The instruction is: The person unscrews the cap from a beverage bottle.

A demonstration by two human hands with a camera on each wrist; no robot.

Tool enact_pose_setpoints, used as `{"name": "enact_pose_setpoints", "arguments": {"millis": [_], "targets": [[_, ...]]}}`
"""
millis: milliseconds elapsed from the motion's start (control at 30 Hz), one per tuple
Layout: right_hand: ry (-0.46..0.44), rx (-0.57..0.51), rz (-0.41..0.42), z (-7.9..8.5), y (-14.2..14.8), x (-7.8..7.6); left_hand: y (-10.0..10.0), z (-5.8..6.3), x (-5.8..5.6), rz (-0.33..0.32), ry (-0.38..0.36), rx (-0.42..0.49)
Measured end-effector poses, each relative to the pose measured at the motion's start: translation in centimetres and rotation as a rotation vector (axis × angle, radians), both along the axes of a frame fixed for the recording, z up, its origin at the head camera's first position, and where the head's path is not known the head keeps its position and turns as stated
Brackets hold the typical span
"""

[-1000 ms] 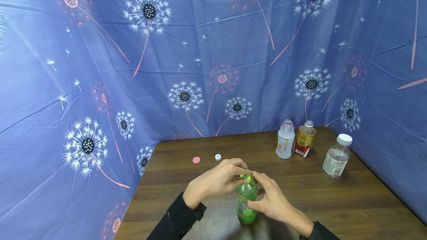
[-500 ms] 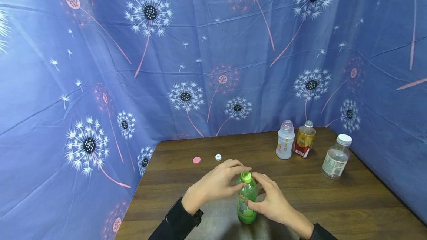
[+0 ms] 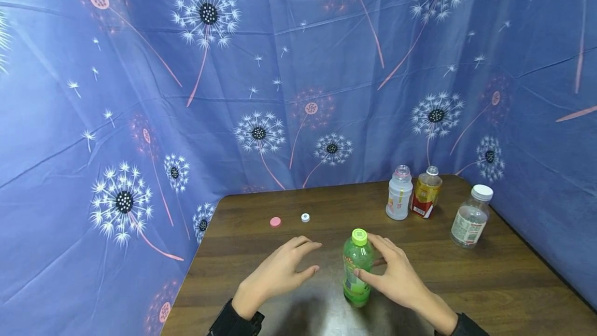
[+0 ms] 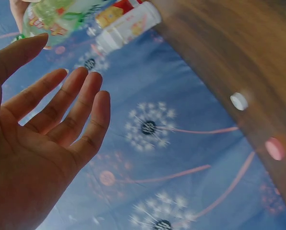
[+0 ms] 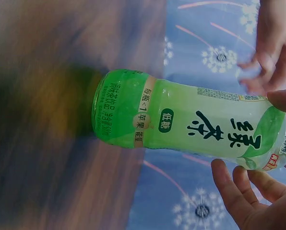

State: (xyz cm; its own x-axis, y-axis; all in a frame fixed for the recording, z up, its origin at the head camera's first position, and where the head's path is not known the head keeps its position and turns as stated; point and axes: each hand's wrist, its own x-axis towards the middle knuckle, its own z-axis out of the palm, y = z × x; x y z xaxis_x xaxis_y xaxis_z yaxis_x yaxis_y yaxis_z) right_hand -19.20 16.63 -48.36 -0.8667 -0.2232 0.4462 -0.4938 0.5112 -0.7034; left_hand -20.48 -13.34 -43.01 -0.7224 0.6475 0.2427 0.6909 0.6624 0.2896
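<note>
1. Left hand [image 3: 279, 269]: moved off since the earlier frames. A second ago its fingers are at the green cap [image 3: 359, 236]; now it stands to the left of the bottle, apart from it, fingers loosely extended, palm holding nothing. The left wrist view confirms the empty palm.
2. Right hand [image 3: 396, 276]: grips the upper part of the green bottle [image 3: 355, 260] between thumb and fingers, as it does half a second ago.
3. Green bottle: upright, near the front middle of the bench [image 3: 466, 289], shifted slightly right and farther from the person than before. Whether its base touches the bench cannot be told.
4. Green cap: sits on the neck of the green bottle, now fully exposed; a second ago fingers partly cover it.
5. Pink cap [image 3: 275, 222] and white cap [image 3: 305, 218]: lie near each other beyond the left hand, unmoved.
6. White bottle [image 3: 399, 198] and red bottle [image 3: 425, 196]: stand side by side at the far right, both necks uncapped, unchanged.
7. Jar [image 3: 469, 224]: stands right of them, white lid [image 3: 482, 192] on, position unchanged.
</note>
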Motion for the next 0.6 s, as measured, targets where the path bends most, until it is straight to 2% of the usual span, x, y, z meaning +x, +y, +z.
{"name": "enact_pose_setpoints", "arguments": {"millis": [167,367,533,600], "targets": [[0.069,0.018,-0.107,1.4,2.8,-0.4,-1.7,-1.1,0.2,0.035,-0.021,0.018],[0.1,0.077,-0.271,3.4,7.1,-0.4,-3.0,-1.9,0.5,0.075,-0.016,0.052],[0.112,0.094,-0.392,4.1,11.2,0.0,-3.9,-2.9,0.8,0.11,-0.029,0.074],[0.146,0.096,-0.441,4.0,12.8,0.2,-4.3,-3.3,0.9,0.128,-0.034,0.088]]}}
